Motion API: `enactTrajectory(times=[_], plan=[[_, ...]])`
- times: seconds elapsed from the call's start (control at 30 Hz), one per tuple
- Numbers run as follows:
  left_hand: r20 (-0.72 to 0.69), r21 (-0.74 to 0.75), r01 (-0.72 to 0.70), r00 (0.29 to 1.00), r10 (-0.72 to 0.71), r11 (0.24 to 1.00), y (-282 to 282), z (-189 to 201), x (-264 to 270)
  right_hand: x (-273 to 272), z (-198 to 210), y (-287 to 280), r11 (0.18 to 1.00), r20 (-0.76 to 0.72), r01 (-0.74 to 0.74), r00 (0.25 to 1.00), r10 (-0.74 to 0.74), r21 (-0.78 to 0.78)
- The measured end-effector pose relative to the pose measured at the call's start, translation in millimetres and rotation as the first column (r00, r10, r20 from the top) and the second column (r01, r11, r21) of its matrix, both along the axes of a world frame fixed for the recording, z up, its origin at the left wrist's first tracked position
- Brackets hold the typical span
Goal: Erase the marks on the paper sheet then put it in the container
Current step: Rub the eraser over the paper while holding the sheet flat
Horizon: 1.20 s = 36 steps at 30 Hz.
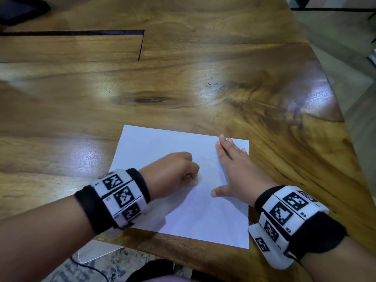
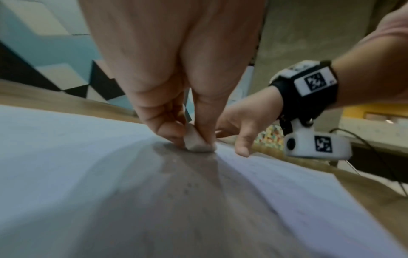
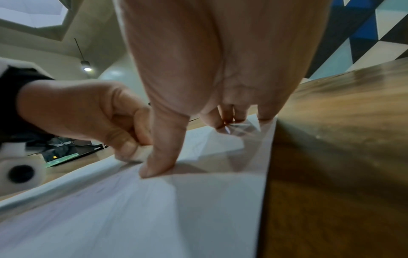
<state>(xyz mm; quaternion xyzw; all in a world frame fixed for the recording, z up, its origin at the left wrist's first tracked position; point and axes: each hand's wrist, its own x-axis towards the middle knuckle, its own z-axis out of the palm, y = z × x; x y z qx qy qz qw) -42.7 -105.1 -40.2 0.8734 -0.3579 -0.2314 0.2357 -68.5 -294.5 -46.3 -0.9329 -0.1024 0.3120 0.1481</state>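
Note:
A white paper sheet (image 1: 154, 147) lies flat on the wooden table (image 1: 183, 82) near its front edge; faint pencil marks show on it around the middle. My left hand (image 1: 179, 169) pinches a small white eraser (image 2: 195, 142) between thumb and fingers and presses it on the sheet (image 2: 66, 157). My right hand (image 1: 232, 169) lies flat with straight fingers on the sheet's right part, thumb spread toward the eraser. In the right wrist view the right hand's thumb (image 3: 159, 162) presses the paper (image 3: 154, 218) beside the left hand (image 3: 88, 113). No container is in view.
The table's right edge (image 1: 345, 127) slants away close to the sheet. A dark slot (image 1: 81, 33) cuts the tabletop at the far left, and a dark object (image 1: 20, 9) sits at the top left corner. A cable (image 1: 91, 267) hangs below the front edge.

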Motion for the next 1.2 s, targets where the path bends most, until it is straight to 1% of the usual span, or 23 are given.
enactTrajectory(times=[0.1,0.13,0.2,0.27,0.33,0.43,0.53,0.6,0.67,0.7,0.77,0.83,0.9,0.97,1.07,1.13,1.2], plan=[[-0.024,0.057,0.102,0.995,-0.101,0.993,21,-5,-26,0,1,-1,1.000,-0.001,0.000,1.000,0.000,-0.001],[0.002,0.093,0.129,0.992,-0.130,0.987,30,-8,-34,0,1,-1,1.000,-0.001,0.002,1.000,-0.002,0.000],[-0.022,0.101,0.134,0.991,-0.133,0.986,43,-10,-42,0,1,0,1.000,0.000,0.004,1.000,-0.004,0.002],[-0.064,0.081,0.170,0.984,-0.165,0.982,37,-6,-36,-1,1,0,1.000,-0.001,0.002,1.000,-0.002,-0.003],[-0.078,0.047,0.083,0.994,-0.079,0.995,24,1,-20,-1,1,1,1.000,-0.004,0.000,1.000,0.000,-0.005],[0.009,0.025,0.005,1.000,-0.006,1.000,7,3,0,-1,1,1,1.000,-0.009,-0.001,1.000,0.000,-0.013],[0.003,0.022,0.041,0.999,-0.041,0.999,16,-2,-14,-1,1,0,1.000,-0.013,-0.002,1.000,0.002,-0.008],[-0.067,0.039,0.092,0.994,-0.090,0.995,28,0,-32,-1,1,-1,1.000,-0.011,-0.003,1.000,0.003,-0.005],[-0.143,0.033,0.099,0.985,-0.094,0.995,36,1,-42,-1,1,-1,1.000,-0.012,-0.003,1.000,0.003,-0.003],[-0.158,0.034,0.093,0.984,-0.086,0.995,37,1,-41,-1,1,-1,1.000,-0.011,-0.004,1.000,0.004,-0.002],[-0.143,0.024,0.023,0.990,-0.020,0.999,35,0,-32,-2,1,0,1.000,-0.012,-0.017,1.000,0.017,-0.012],[-0.085,0.016,-0.106,0.991,0.107,0.994,33,1,-19,-2,0,0,0.999,-0.010,-0.028,1.000,0.028,-0.029],[-0.026,0.010,-0.157,0.987,0.157,0.988,27,2,-10,-2,0,1,0.999,-0.012,-0.028,1.000,0.028,-0.035],[-0.015,0.011,-0.157,0.987,0.157,0.988,19,3,-8,-2,0,1,0.999,-0.016,-0.022,1.000,0.021,-0.031],[-0.025,0.002,-0.118,0.993,0.118,0.993,10,0,-14,-3,0,1,1.000,-0.012,-0.015,1.000,0.015,-0.021],[-0.010,-0.010,-0.090,0.996,0.090,0.996,15,-4,-20,-3,0,0,1.000,-0.006,-0.017,1.000,0.017,-0.019],[-0.053,-0.001,-0.049,0.997,0.049,0.999,25,-6,-29,-3,0,0,1.000,-0.007,-0.017,1.000,0.017,-0.021]])
